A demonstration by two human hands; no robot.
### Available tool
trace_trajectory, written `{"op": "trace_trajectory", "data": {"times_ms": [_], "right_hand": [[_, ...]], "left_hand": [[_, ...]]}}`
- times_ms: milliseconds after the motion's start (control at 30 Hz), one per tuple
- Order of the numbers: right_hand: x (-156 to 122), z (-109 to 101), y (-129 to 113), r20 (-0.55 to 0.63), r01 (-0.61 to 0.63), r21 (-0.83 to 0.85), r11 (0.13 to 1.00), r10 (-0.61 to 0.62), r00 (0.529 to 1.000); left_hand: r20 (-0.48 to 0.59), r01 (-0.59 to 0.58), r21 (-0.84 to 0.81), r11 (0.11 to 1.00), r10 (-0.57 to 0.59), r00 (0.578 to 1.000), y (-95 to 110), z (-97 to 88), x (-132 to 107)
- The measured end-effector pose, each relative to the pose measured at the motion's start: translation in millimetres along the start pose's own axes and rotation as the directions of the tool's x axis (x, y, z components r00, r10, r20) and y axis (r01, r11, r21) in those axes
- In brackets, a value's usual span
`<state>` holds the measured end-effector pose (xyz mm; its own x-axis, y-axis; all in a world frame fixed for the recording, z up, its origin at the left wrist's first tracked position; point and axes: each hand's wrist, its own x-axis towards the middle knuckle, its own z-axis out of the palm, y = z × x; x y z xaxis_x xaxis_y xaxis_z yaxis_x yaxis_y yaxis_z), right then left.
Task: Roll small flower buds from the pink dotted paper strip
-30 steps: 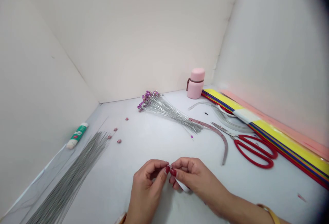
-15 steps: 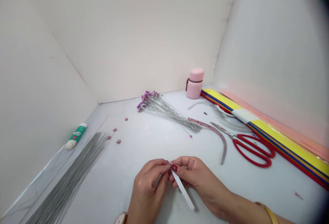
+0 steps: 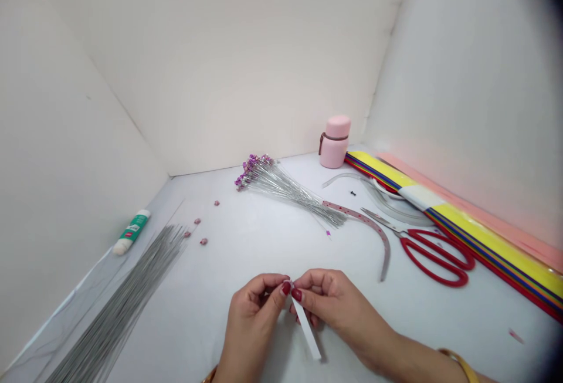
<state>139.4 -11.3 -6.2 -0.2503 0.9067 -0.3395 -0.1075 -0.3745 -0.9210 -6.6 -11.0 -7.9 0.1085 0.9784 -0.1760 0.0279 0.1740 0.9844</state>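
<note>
A narrow white paper strip (image 3: 305, 328) hangs down toward me from the fingertips of my left hand (image 3: 251, 318) and my right hand (image 3: 328, 307). Both hands pinch its upper end, which looks curled into a tiny roll, though my fingers hide most of it. The hands nearly touch, just above the white work surface (image 3: 246, 242). Nearest to my right hand lies a curved, perforated pink-brown strip (image 3: 368, 229).
Red-handled scissors (image 3: 435, 258) and a stack of coloured paper strips (image 3: 492, 248) lie to the right. Further back stand a pink jar (image 3: 335, 142) and a bundle of purple-tipped wires (image 3: 275, 183). A glue stick (image 3: 131, 232) and plain grey wires (image 3: 123, 304) lie left, between white walls.
The white strip has swung from a steeper slant toward the lower right and now hangs more nearly straight down. It shows much longer than a second ago, and my hands stay close together.
</note>
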Motion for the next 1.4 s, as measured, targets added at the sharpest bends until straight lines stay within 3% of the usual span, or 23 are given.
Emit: {"op": "trace_trajectory", "data": {"times_ms": [100, 200, 333, 400, 500, 600, 733, 867, 1000, 1100, 1200, 1300, 1400], "right_hand": [[-0.1, -0.7, 0.4, -0.003, -0.012, 0.013, 1.0, 0.012, 1.0], [-1.7, -0.7, -2.8, 0.049, -0.018, 0.087, 0.996, 0.014, 0.999], [-3.4, -0.2, -8.7, 0.062, -0.025, 0.184, 0.983, 0.014, 0.998], [-3.2, -0.1, -10.2, 0.023, -0.023, 0.187, 0.982, 0.019, 1.0], [-2.0, -0.3, -10.7, -0.004, -0.014, 0.172, 0.985, 0.015, 1.0], [-1.3, -0.3, -9.9, -0.01, 0.023, 0.119, 0.993, -0.022, 1.0], [-1.1, -0.9, -6.9, -0.01, 0.064, 0.041, 0.997, -0.064, 0.998], [-2.1, -0.9, -6.1, 0.002, 0.073, 0.048, 0.996, -0.073, 0.997], [-3.1, 1.3, -6.0, 0.09, 0.018, 0.076, 0.997, -0.025, 0.996], [-3.3, 3.3, -5.2, 0.126, -0.024, 0.036, 0.999, 0.02, 0.992], [-4.0, 4.2, -6.6, 0.116, -0.013, 0.053, 0.998, 0.007, 0.993], [-5.2, 4.2, -9.3, 0.107, -0.005, 0.102, 0.995, -0.006, 0.994], [-5.2, 3.5, -10.8, 0.096, 0.022, 0.145, 0.989, -0.036, 0.995]], "left_hand": [[-0.028, -0.047, 0.097, 0.994, 0.05, 0.998, -0.5, 0.6, -1.3], [-0.035, -0.164, 0.251, 0.954, 0.178, 0.983, 0.2, -0.2, -1.6], [0.07, -0.403, 0.403, 0.822, 0.411, 0.909, 0.7, -3.6, -2.5], [0.135, -0.462, 0.408, 0.788, 0.448, 0.884, 0.4, -4.8, -3.4], [0.123, -0.393, 0.332, 0.858, 0.374, 0.919, 0.4, -4.7, -3.6], [0.04, -0.212, 0.138, 0.968, 0.208, 0.977, 1.7, -2.1, -1.7], [0.059, -0.027, -0.06, 0.998, 0.031, 0.998, 2.6, 3.0, 2.2], [0.077, 0.011, -0.156, 0.988, 0.001, 0.997, -0.9, 4.3, 5.2], [0.012, -0.001, -0.176, 0.984, 0.003, 1.0, -3.8, 3.0, 4.9], [-0.066, -0.069, -0.027, 0.997, 0.067, 0.996, -2.8, 2.6, 2.5], [-0.094, -0.225, 0.152, 0.962, 0.24, 0.966, -0.5, 0.3, 0.2], [0.023, -0.4, 0.315, 0.861, 0.414, 0.91, 1.5, -4.6, -1.1], [0.137, -0.511, 0.37, 0.776, 0.498, 0.856, 2.8, -8.3, -1.5]]}}
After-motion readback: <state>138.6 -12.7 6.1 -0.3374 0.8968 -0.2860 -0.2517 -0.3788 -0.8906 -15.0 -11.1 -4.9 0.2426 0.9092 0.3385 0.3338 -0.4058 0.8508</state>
